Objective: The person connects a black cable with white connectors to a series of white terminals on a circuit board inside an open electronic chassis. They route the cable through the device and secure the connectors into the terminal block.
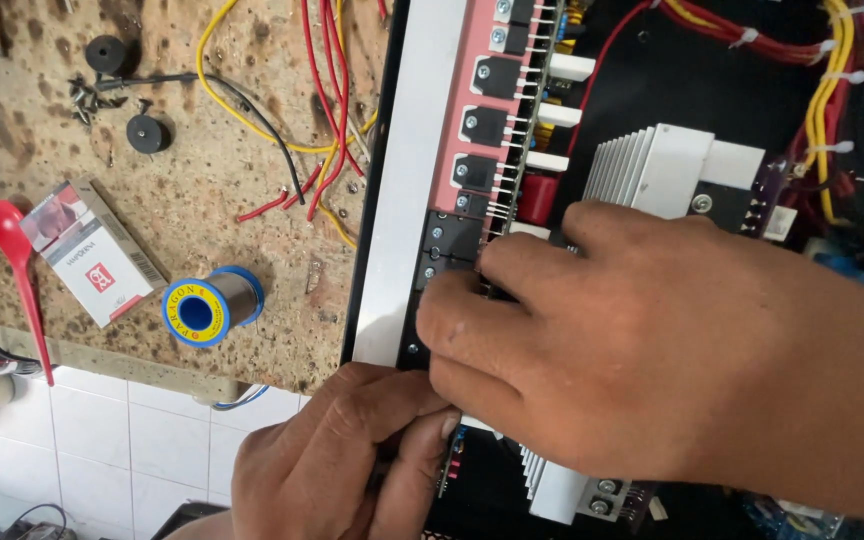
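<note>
Head view, looking down on an opened amplifier chassis (652,90) lying on a speckled counter (202,230).

Thing in hand: the circuit board (532,120) set on edge along a pink strip carrying a row of black transistors (497,75). Its long axis runs from the top of the view down toward the person, leaning slightly leftward as it comes near. A white rail (402,200) lies just beside it on the left, parallel.

Right hand (652,360): laid across the near part of the board from the right. Fingers (472,320) close together and curled, tips touching the lower black transistors at the board's edge. Whether they pinch a part or only press on it cannot be told; the tips hide the contact.

Left hand (342,460): comes up from below at the near end of the board, thumb and forefinger pressed together as if pinching something thin there. The thing pinched is hidden.

Relation that matters: the board lies straight ahead of the left hand's fingers and under the right hand's fingertips. Both hands meet at its near end, nearly touching; the right one covers more of it. The far transistors are uncovered.

About: white finned heat sink (642,160) just right of the board; solder spool (212,305), small printed box (92,250) and red spoon (17,260) well apart on the left; loose red and yellow wires (322,120) near the rail.
</note>
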